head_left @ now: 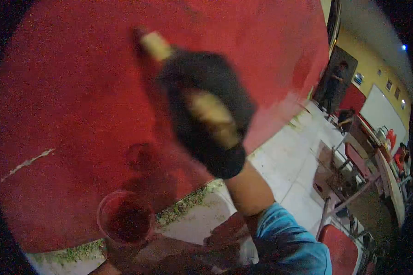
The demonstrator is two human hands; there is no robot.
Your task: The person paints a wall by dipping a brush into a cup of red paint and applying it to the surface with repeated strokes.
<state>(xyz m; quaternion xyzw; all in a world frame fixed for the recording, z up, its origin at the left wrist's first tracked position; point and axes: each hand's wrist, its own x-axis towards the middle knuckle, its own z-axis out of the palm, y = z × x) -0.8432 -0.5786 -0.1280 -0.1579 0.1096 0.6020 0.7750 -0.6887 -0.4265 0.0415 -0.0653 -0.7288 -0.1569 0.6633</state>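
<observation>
My right hand, in a black glove that leaves a patch of skin bare, is raised before a red wall and blurred by motion. It is closed around a paintbrush with a pale yellowish band and a dark tip pointing to the upper left, at or close to the wall. Low on the left, a round cup with dark red paint inside stands out against the wall's foot. A strip of skin shows at the bottom edge below the cup; whether it is my left hand I cannot make out, and no fingers show.
A pale tiled floor meets the wall along a paint-spattered edge. To the right stand chairs with red seats and a long table. A person stands by a dark doorway; others are farther back near a whiteboard.
</observation>
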